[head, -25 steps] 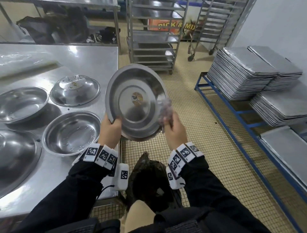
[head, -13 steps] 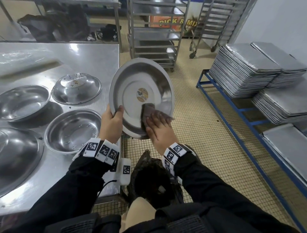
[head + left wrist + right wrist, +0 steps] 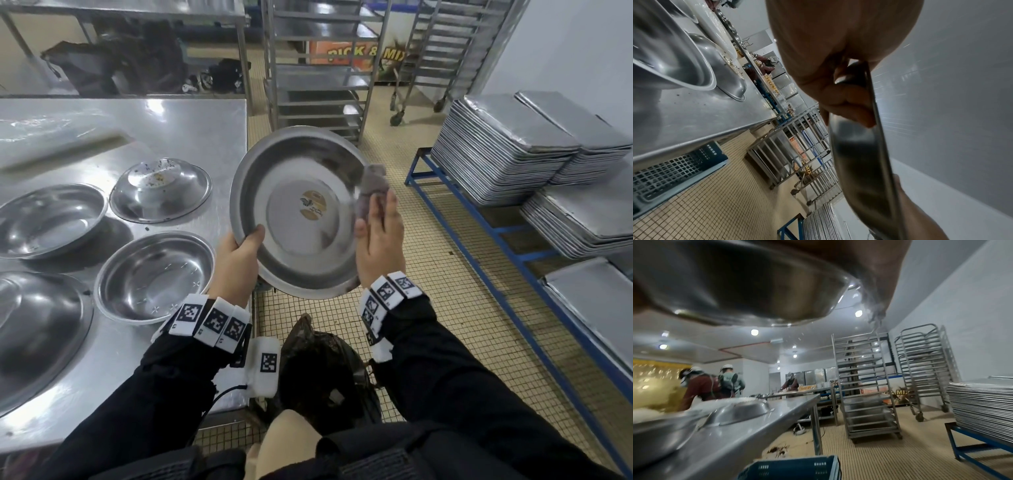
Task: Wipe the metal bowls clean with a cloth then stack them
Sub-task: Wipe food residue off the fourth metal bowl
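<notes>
Wiping in progress: our left hand (image 3: 236,263) grips the tilted bowl (image 3: 298,212) off the table's edge; our right hand (image 3: 378,240) seemingly presses the cloth (image 3: 371,186) against its right rim. Next, finish and stack.

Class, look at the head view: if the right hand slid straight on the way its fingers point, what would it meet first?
The right hand already presses the grey cloth at the held bowl's right rim. Past the cloth, probably open air above the tiled floor; depth is unclear.
</notes>
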### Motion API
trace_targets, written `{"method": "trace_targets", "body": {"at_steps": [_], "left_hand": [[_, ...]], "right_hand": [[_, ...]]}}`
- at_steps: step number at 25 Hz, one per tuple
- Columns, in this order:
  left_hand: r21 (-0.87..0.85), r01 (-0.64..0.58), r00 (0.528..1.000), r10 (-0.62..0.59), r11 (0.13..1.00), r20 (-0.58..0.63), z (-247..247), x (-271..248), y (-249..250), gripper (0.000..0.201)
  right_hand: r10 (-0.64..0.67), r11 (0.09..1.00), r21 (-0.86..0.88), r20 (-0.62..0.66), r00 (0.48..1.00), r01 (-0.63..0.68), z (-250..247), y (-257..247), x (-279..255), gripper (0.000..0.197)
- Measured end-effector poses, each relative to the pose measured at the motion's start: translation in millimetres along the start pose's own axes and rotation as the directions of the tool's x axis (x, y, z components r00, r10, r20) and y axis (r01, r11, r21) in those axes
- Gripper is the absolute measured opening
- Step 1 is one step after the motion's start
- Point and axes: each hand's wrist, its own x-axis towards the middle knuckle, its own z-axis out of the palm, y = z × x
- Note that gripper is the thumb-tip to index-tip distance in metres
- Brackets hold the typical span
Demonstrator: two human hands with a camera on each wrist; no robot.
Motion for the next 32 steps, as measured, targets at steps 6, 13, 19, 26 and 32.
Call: {"method": "trace_targets", "body": {"at_steps": [6,13,19,26,32], "left_hand": [[-0.038,0.166,0.983,-0.163,0.985,0.081,-9.9,-0.1,-4.3,0.006],[0.062,-0.015,0.992,0.007,0.998,0.123,-10.1,-1.6,-9.5,0.033],[0.1,0.079,0.993,-0.087,0.992,0.078,-2.5,-8.5,-23.2,0.023],[0.138,0.046,0.996,-0.034,0.989,-0.086,-22.9,8.1,-21.5,0.025],[0.206,-0.034,0.997,0.047,0.978,-0.057,-18.8,8.0,-22.5,0.025]], "right_hand": [[0.282,0.916,0.281,0.051,0.958,-0.285,-32.9,5.2,24.5,0.035],[0.534,0.727,0.436,0.126,0.836,-0.53,-17.8,-5.0,2.1,0.019],[0.553,0.615,0.611,0.118,0.825,-0.499,3.8,-28.4,-21.1,0.02],[0.406,0.787,0.415,0.207,0.89,-0.456,-3.8,-17.0,-37.5,0.029],[-0.318,0.938,0.284,0.479,0.819,0.198,26.8,-51.0,-64.0,0.053]]}}
